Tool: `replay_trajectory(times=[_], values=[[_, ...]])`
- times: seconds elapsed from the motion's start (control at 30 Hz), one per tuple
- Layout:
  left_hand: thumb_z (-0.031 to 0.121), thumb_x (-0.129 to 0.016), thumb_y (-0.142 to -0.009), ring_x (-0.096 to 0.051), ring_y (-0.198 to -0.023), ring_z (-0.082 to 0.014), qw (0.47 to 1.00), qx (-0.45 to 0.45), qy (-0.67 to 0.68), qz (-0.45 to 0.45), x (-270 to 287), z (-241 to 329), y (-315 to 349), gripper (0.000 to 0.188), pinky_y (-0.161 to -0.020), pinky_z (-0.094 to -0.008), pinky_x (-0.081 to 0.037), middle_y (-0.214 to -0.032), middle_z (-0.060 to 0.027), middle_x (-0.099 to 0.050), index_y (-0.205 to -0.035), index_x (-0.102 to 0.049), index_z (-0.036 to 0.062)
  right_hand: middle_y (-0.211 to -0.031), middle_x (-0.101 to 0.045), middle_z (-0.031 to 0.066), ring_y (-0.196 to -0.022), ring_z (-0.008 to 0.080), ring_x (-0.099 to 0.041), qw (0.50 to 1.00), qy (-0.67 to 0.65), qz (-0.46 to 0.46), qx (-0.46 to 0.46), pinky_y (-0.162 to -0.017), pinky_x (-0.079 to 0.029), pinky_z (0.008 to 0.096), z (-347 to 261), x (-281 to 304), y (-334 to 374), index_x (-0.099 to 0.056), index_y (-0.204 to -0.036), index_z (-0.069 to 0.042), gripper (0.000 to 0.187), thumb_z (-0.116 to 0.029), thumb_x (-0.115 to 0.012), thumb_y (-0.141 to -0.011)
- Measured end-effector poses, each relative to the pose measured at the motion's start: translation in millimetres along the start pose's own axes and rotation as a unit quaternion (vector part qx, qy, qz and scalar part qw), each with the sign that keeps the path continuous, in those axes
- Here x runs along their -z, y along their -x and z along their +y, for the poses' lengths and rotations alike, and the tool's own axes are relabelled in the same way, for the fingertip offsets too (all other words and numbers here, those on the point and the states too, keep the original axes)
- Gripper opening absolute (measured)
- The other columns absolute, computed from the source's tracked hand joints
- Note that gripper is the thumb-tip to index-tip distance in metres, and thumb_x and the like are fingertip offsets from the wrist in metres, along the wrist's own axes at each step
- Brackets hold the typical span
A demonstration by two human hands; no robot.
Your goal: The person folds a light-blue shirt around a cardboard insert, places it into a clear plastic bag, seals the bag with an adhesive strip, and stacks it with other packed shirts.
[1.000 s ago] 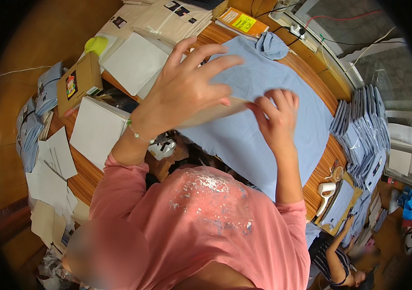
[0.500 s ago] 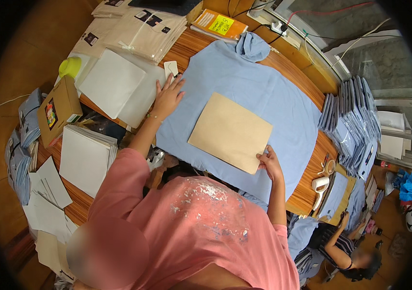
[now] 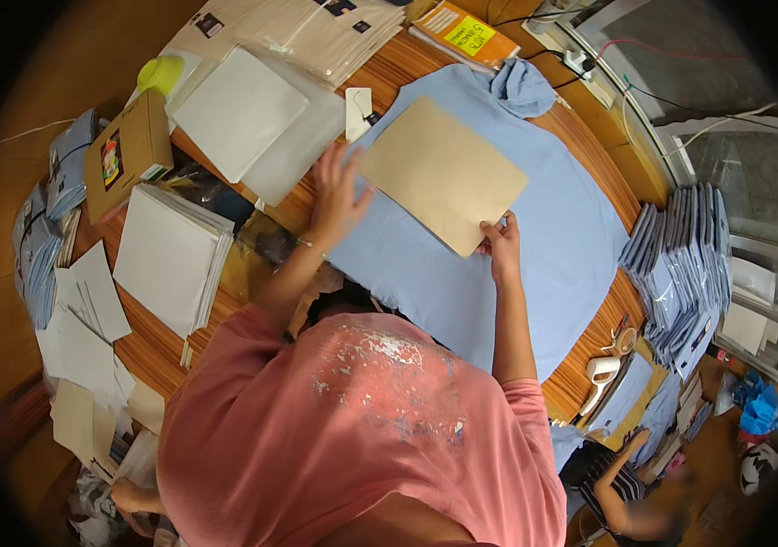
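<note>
A light blue shirt (image 3: 562, 210) lies spread face down or face up, I cannot tell which, with its collar (image 3: 523, 88) at the far end. Over its upper part is a tan cardboard sheet (image 3: 444, 169). My right hand (image 3: 502, 246) grips the sheet's near right corner between thumb and fingers. At the shirt's left edge, my left hand (image 3: 339, 201) has its fingers apart, slightly blurred, just beside the sheet's left corner and holding nothing. A white card tag (image 3: 359, 113) with a dark cord lies beyond that hand.
White sheets (image 3: 238, 109) and wrapped cream garments (image 3: 316, 36) lie at the far left. Nearer are a paper stack (image 3: 170, 255) and a cardboard box (image 3: 124, 155). Bagged blue shirts (image 3: 676, 264) pile up right, near a white handheld tool (image 3: 600, 378). Another person (image 3: 626, 492) sits lower right.
The cardboard sheet has moved up the shirt toward the collar, with my right hand still on its corner. My left hand has come off the shirt's upper left. The whole view has shifted.
</note>
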State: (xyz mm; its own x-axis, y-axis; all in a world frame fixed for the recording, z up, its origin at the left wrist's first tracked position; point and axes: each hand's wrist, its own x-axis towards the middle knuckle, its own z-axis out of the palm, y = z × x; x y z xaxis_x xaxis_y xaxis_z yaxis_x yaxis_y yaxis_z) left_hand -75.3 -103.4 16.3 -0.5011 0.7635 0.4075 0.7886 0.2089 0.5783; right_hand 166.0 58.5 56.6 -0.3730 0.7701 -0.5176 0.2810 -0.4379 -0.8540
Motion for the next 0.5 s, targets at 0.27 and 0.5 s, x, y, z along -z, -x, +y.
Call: replay_trajectory(times=[0.27, 0.5], values=[[0.022, -0.059, -0.082, -0.018, -0.135, -0.0384, 0.987, -0.008, -0.083, -0.14, -27.9, 41.8, 30.1, 0.059, -0.104, -0.0635, -0.016, -0.143, -0.0175, -0.025, -0.136, -0.037, 0.0124, -0.074, -0.061, 0.0072, -0.055, 0.0123, -0.056, 0.999, 0.035, -0.027, -0.011, -0.044, -0.045, 0.0249, 9.4, -3.5, -10.6, -0.043, -0.112, -0.002, 0.032, -0.004, -0.055, -0.083], [0.021, -0.055, -0.086, -0.021, -0.134, -0.037, 0.985, -0.003, -0.1, -0.139, -31.2, 41.1, 31.5, 0.047, -0.105, -0.0605, -0.019, -0.14, -0.0171, -0.03, -0.13, -0.044, 0.01, -0.075, -0.059, 0.0088, -0.052, 0.0118, -0.053, 0.997, 0.045, 0.045, 0.033, -0.042, -0.046, 0.0254, 7.9, -16.4, -3.3, -0.019, -0.144, -0.006, 0.071, 0.002, -0.053, -0.083]])
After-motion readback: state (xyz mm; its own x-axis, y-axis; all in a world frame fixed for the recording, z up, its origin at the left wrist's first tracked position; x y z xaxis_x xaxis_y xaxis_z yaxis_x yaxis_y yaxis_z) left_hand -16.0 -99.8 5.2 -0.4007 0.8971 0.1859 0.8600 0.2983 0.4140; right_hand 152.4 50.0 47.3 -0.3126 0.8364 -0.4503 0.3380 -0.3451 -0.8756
